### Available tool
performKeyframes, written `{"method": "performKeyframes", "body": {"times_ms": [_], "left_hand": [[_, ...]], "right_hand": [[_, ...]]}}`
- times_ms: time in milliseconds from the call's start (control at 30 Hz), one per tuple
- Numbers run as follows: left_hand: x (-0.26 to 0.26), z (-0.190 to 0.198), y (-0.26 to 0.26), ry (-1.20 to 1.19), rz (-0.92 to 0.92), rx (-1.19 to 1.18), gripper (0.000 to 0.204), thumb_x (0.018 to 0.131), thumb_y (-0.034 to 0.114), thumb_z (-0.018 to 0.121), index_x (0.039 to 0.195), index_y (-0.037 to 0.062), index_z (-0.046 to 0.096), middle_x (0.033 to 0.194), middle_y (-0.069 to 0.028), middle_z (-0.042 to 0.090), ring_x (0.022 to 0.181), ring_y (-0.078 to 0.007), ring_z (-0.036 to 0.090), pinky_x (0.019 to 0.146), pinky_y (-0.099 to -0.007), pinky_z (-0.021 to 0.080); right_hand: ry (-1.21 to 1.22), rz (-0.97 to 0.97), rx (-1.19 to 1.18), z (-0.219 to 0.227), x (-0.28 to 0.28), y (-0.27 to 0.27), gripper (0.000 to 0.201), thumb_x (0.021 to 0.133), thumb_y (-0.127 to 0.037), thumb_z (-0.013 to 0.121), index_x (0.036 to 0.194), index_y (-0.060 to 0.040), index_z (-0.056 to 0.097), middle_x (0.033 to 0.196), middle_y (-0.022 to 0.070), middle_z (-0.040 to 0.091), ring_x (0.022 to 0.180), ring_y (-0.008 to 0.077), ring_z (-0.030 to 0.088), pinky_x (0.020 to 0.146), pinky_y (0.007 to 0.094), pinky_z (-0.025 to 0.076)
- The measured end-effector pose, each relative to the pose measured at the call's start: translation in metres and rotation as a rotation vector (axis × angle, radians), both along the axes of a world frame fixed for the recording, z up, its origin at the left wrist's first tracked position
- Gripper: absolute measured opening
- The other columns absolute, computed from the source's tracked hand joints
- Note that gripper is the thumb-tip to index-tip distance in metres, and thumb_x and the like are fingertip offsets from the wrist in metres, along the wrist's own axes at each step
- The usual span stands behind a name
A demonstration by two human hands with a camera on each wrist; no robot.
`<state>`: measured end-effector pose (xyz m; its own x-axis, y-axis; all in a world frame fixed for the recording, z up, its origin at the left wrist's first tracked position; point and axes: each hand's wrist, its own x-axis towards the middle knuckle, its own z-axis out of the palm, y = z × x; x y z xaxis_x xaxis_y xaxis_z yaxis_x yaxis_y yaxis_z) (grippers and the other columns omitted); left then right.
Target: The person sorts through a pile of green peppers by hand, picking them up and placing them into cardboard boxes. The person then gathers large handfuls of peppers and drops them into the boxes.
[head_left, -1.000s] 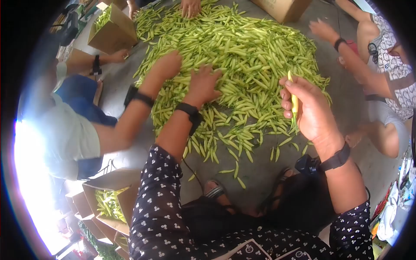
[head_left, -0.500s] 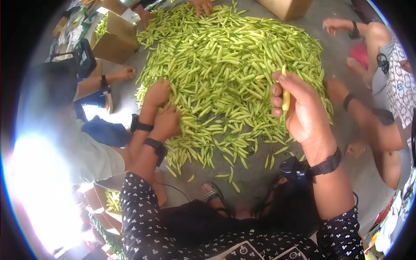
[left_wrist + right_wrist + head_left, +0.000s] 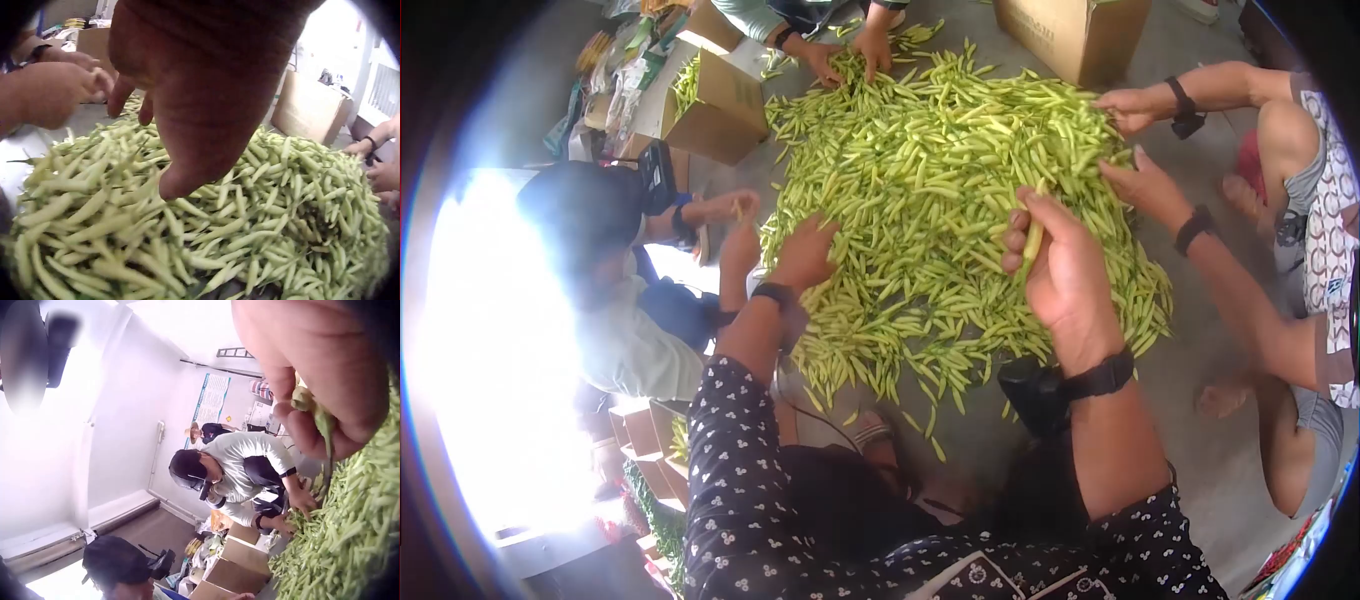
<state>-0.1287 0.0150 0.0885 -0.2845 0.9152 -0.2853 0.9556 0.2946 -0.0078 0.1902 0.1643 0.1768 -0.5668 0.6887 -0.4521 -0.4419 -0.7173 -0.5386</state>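
We can make out printing on the side of the carton (image 3: 1050,45) beyond the heap, but it is too blurred for us to read. A blue-edged poster (image 3: 215,390) hangs on the wall in the right wrist view, its text too small to make out.

We see the right hand (image 3: 1068,270) raised over the near right part of the heap of peppers (image 3: 940,180), palm turned toward the wearer. Its fingers (image 3: 1013,240) are curled and, with the thumb, clamped on one pale pepper (image 3: 1034,235), held nearly upright, slightly tilted; from the right wrist we see its green stem sticking out below. The left hand (image 3: 803,255) reaches down at the heap's left side, thumb and fingers apart; we cannot tell whether it touches any peppers. The heap lies on the grey floor (image 3: 1165,425). Each wrist wears a dark strap (image 3: 1097,376).
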Motion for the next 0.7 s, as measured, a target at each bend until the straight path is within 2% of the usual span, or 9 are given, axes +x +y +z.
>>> {"method": "performKeyframes", "body": {"times_ms": [33, 100, 233, 367, 433, 567, 700], "left_hand": [[0.006, -0.008, 0.015, -0.013, -0.089, 0.14, 0.063, 0.065, 0.015, 0.071, 0.125, 0.0147, 0.051, 0.134, -0.0195, 0.042, 0.122, -0.0378, 0.041, 0.099, -0.0433, 0.038], [0.032, -0.008, 0.056, -0.073, -0.096, 0.188, 0.076, 0.062, 0.017, 0.076, 0.131, 0.0177, 0.046, 0.143, -0.0152, 0.032, 0.132, -0.0363, 0.028, 0.107, -0.0447, 0.029], [0.07, -0.035, 0.109, -0.034, -0.412, 0.238, 0.091, 0.056, 0.028, 0.081, 0.136, 0.0297, 0.039, 0.149, -0.0114, 0.021, 0.138, -0.0333, 0.018, 0.107, -0.0592, 0.02], [0.071, -0.054, 0.131, -0.054, -0.458, 0.265, 0.093, 0.053, 0.029, 0.082, 0.136, 0.0319, 0.039, 0.15, -0.0104, 0.02, 0.137, -0.0347, 0.02, 0.105, -0.0613, 0.022], [0.063, -0.055, 0.132, -0.138, -0.378, 0.228, 0.097, 0.05, 0.029, 0.083, 0.136, 0.0327, 0.038, 0.149, -0.01, 0.021, 0.135, -0.0374, 0.022, 0.103, -0.0613, 0.025], [0.064, -0.071, 0.124, -0.114, -0.314, 0.27, 0.074, 0.063, 0.019, 0.074, 0.131, 0.0303, 0.046, 0.147, -0.0118, 0.024, 0.133, -0.0402, 0.027, 0.099, -0.0642, 0.028], [0.069, -0.087, 0.105, -0.009, -0.31, 0.386, 0.064, 0.069, 0.012, 0.068, 0.127, 0.0297, 0.05, 0.146, -0.013, 0.027, 0.131, -0.0416, 0.028, 0.096, -0.0679, 0.027]], "right_hand": [[-0.017, 0.011, -0.01, -0.001, -0.005, -0.003, 0.017, 0.088, -0.018, 0.054, 0.099, -0.0042, 0.056, 0.073, 0.0018, 0.051, 0.063, 0.0123, 0.049, 0.051, 0.0277, 0.036], [-0.055, 0.041, -0.004, 0.004, -0.009, -0.009, 0.018, 0.088, -0.018, 0.055, 0.099, -0.0044, 0.057, 0.073, 0.0012, 0.051, 0.063, 0.0116, 0.049, 0.052, 0.0269, 0.036], [-0.11, 0.059, 0.015, 0.004, -0.006, -0.019, 0.018, 0.088, -0.019, 0.056, 0.099, -0.0048, 0.056, 0.073, 0.0005, 0.05, 0.063, 0.0111, 0.048, 0.054, 0.0257, 0.036], [-0.241, 0.026, 0.079, 0.002, -0.004, -0.031, 0.015, 0.089, -0.017, 0.054, 0.098, -0.0054, 0.055, 0.072, 0.0001, 0.049, 0.063, 0.0113, 0.047, 0.054, 0.0256, 0.035], [-0.377, -0.006, 0.082, -0.006, -0.005, -0.038, 0.014, 0.09, -0.017, 0.054, 0.099, -0.0062, 0.055, 0.072, 0.0004, 0.049, 0.062, 0.0112, 0.047, 0.053, 0.0255, 0.035], [-0.471, 0.017, 0.086, -0.013, -0.014, -0.051, 0.012, 0.09, -0.016, 0.053, 0.097, -0.0065, 0.056, 0.072, 0.0003, 0.05, 0.062, 0.0106, 0.047, 0.053, 0.025, 0.037], [-0.515, 0.073, 0.162, -0.016, -0.031, -0.064, 0.012, 0.091, -0.016, 0.052, 0.097, -0.0058, 0.056, 0.073, 0.0005, 0.051, 0.063, 0.0104, 0.048, 0.053, 0.0244, 0.039]]}}
